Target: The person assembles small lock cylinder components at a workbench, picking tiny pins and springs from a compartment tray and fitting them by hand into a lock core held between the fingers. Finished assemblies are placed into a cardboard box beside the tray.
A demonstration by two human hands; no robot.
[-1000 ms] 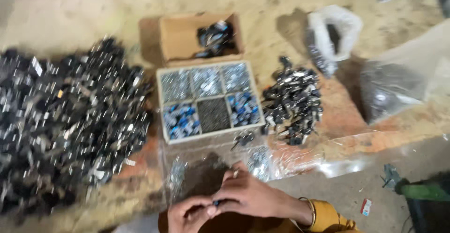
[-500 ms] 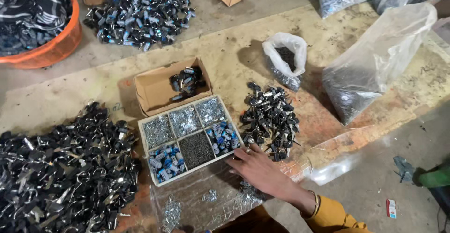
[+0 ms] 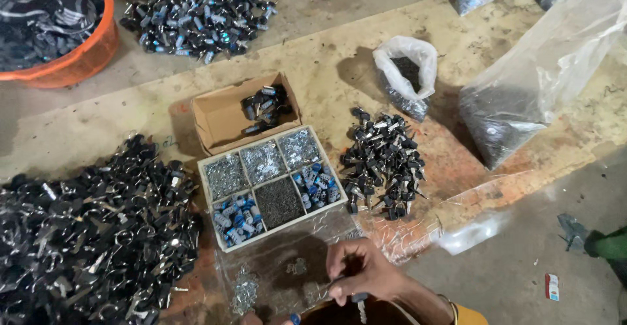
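— Right hand (image 3: 366, 273)?
— Low in view, just below the tray (image 3: 271, 184), fingers curled, pinching a small dark part (image 3: 358, 297) with a metal tip.
— Left hand (image 3: 251, 318)?
— Barely showing at the bottom edge; can't tell whether clenched or loose.
— Around them?
— Clear plastic sheet (image 3: 294, 266) under the hand, strewn with small metal bits. Black pile (image 3: 91, 233) to the left, smaller pile (image 3: 382, 165) right of the tray, open box (image 3: 222, 113) behind it.

A small metal key with a dark head (image 3: 360, 303) hung blade-down at the bottom edge of the view, pinched in fingertips above a clear plastic sheet (image 3: 287, 266) strewn with small silver parts.
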